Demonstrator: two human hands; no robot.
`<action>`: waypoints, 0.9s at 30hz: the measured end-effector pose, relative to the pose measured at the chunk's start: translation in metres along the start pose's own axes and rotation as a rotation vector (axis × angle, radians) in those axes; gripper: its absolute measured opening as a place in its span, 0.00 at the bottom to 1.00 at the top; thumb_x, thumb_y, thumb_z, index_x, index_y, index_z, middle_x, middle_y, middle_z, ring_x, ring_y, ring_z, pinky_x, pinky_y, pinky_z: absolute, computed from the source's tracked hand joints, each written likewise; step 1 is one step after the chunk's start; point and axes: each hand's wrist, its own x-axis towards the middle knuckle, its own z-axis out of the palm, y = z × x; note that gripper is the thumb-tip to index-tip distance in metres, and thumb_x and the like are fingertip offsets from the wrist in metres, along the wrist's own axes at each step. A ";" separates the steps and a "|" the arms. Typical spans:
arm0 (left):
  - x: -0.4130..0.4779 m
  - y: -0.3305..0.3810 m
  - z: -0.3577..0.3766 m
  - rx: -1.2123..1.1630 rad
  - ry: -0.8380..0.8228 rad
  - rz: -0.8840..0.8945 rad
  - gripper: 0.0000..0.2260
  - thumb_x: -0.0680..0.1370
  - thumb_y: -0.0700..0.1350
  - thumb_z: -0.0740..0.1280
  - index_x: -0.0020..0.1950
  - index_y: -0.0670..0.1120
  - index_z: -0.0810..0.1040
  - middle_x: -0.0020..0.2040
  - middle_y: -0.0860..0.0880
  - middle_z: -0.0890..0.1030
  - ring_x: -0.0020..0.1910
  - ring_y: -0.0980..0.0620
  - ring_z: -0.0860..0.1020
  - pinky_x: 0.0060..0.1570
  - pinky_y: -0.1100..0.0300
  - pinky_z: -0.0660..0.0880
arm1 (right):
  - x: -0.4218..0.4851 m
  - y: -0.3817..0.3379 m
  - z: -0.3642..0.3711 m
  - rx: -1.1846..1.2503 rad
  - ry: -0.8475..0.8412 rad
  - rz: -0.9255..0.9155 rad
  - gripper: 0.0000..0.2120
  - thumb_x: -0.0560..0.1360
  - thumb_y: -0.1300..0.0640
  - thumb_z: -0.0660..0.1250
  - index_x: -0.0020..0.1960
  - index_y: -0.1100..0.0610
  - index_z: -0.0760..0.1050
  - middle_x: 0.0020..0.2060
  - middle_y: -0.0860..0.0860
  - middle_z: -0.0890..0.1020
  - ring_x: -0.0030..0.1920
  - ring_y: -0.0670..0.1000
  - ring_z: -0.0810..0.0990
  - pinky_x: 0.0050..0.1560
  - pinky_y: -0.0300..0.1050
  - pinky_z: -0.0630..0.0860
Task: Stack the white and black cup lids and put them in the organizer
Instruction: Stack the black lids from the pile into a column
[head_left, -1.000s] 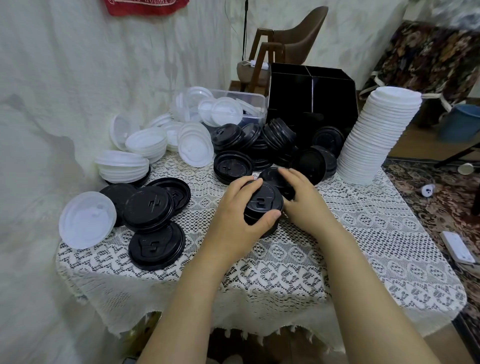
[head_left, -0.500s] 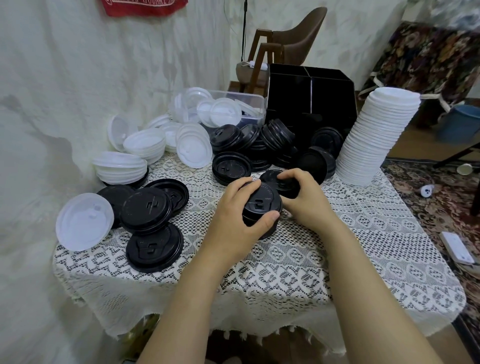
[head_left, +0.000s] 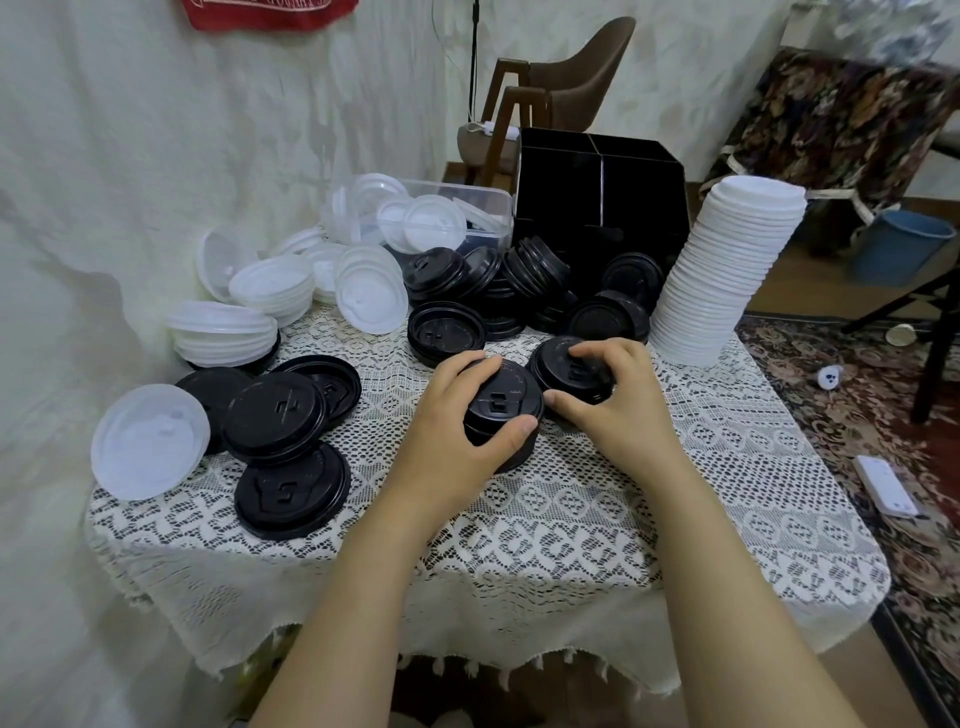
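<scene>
My left hand (head_left: 457, 415) grips a short stack of black lids (head_left: 506, 410) standing in the middle of the table. Just right of it, my right hand (head_left: 618, 395) curls its fingers and thumb around another black lid (head_left: 558, 358). Behind them lies a heap of black lids (head_left: 519, 280), and loose black lids (head_left: 283, 447) lie at the left. A tall stack of white lids (head_left: 727, 270) leans at the right. White lids (head_left: 291, 291) are piled at the back left. The black organizer (head_left: 597, 192) stands at the back.
A clear plastic box (head_left: 457, 208) with white lids sits left of the organizer. The small table wears a lace cloth (head_left: 571, 519) and stands against a wall on the left. A chair (head_left: 561, 73), a blue bucket (head_left: 898, 244) and a patterned rug (head_left: 883, 405) surround it.
My right hand has curled over the black lid beside the stack and taken hold of it. My left hand has stayed on the stack.
</scene>
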 end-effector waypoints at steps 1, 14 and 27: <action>0.000 0.000 0.000 0.000 0.000 -0.002 0.27 0.76 0.51 0.70 0.73 0.51 0.68 0.65 0.65 0.62 0.65 0.70 0.60 0.58 0.83 0.55 | -0.001 -0.001 -0.001 -0.007 0.005 -0.001 0.23 0.69 0.54 0.78 0.61 0.52 0.74 0.58 0.46 0.69 0.53 0.40 0.71 0.51 0.18 0.63; 0.000 0.001 -0.003 -0.043 -0.014 -0.028 0.28 0.74 0.49 0.73 0.72 0.52 0.68 0.66 0.64 0.64 0.66 0.68 0.62 0.60 0.82 0.56 | -0.017 -0.029 -0.015 0.123 0.062 -0.116 0.23 0.67 0.56 0.78 0.59 0.47 0.74 0.54 0.42 0.75 0.56 0.35 0.73 0.54 0.23 0.66; -0.002 0.004 -0.005 -0.167 -0.054 -0.068 0.20 0.76 0.49 0.71 0.67 0.57 0.72 0.67 0.67 0.65 0.65 0.75 0.62 0.64 0.70 0.60 | -0.023 -0.034 -0.020 0.213 -0.031 -0.066 0.25 0.67 0.55 0.78 0.62 0.48 0.75 0.58 0.43 0.77 0.57 0.41 0.77 0.57 0.36 0.75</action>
